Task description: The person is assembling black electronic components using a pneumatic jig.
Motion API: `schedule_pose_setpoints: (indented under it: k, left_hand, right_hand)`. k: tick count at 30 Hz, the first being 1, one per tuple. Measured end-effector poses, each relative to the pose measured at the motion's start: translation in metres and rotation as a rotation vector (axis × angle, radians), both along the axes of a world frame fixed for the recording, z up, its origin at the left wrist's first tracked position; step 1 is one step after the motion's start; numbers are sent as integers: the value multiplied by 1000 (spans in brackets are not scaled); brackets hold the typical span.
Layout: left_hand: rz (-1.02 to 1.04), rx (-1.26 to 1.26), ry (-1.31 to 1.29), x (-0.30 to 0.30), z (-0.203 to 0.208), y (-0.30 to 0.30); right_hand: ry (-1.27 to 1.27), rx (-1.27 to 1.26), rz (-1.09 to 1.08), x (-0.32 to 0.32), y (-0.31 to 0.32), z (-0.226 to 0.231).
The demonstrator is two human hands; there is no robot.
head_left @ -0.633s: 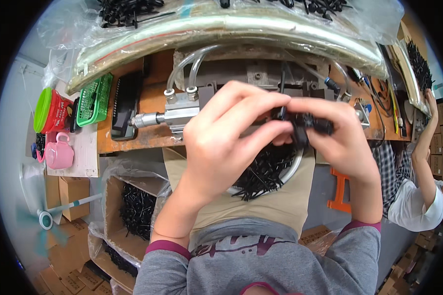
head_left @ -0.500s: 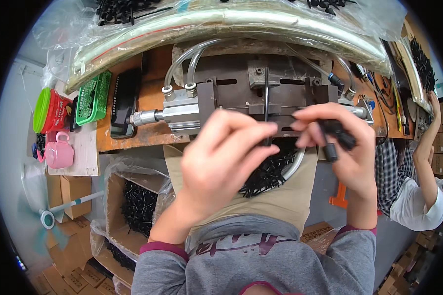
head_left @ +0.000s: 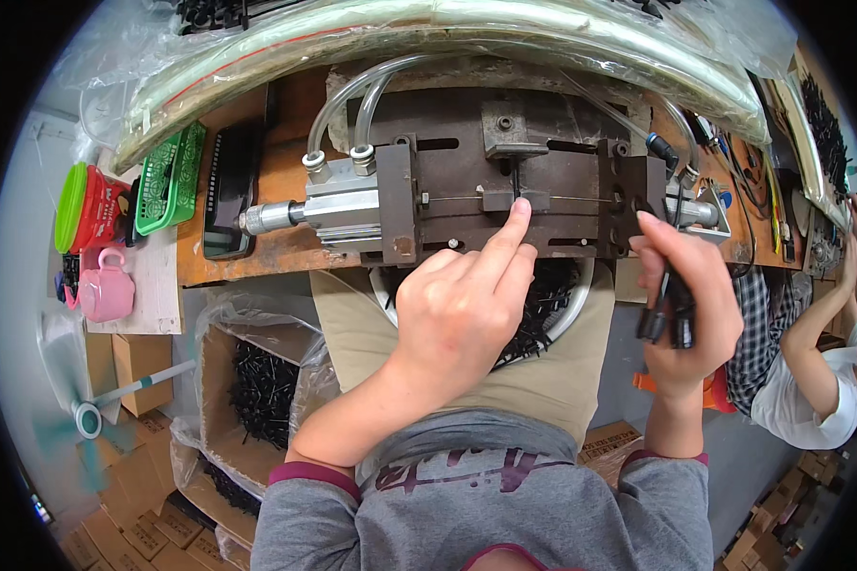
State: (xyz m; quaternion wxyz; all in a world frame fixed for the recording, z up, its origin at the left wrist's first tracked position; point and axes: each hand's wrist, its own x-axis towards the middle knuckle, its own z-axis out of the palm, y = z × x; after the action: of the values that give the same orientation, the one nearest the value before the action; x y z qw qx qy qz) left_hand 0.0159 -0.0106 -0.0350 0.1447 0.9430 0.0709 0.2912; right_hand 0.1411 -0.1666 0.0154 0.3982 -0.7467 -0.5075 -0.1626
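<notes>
At the middle of a dark metal fixture [head_left: 567, 190], a slim black rod [head_left: 516, 177] stands in a small centre block, below a metal bracket [head_left: 507, 138]. My left hand [head_left: 457, 319] reaches up to it, its index fingertip on the rod's near end and the other fingers loosely bent. Several black plastic pieces with tube-like ends [head_left: 680, 316] are gripped in my right hand [head_left: 703, 285], right of the fixture. A round tray [head_left: 581, 309] of black parts rests on my lap, partly hidden by my left hand.
Air cylinders [head_left: 341, 205] with clear hoses [head_left: 338, 100] flank the fixture. A box [head_left: 221, 381] of black parts stands at lower left. Green basket [head_left: 171, 181], pink cup [head_left: 107, 290] and black tray [head_left: 230, 190] sit left. Another person [head_left: 814, 381] works at right.
My left hand has gone from a pinch near the rod to an outstretched index finger on it. The rod sits lower, toward me. My right hand has drawn right with its black pieces.
</notes>
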Motion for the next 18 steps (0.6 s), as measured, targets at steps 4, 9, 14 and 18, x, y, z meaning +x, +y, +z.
schedule_pose_setpoints:
  k: [4, 9, 14, 18]
  left_hand:
    - [-101, -150, -67, -2, 7, 5]
    - [-377, -596, -224, -16, 32, -6]
    - [-210, -443, -163, -23, 30, -7]
    - [-107, -258, -89, -14, 6, -4]
  right_hand:
    - [-276, 15, 13, 1, 6, -17]
    - [-257, -54, 121, -8, 11, -24]
    - [-150, 77, 107, -3, 16, -29]
    - [65, 160, 61, -7, 11, -29]
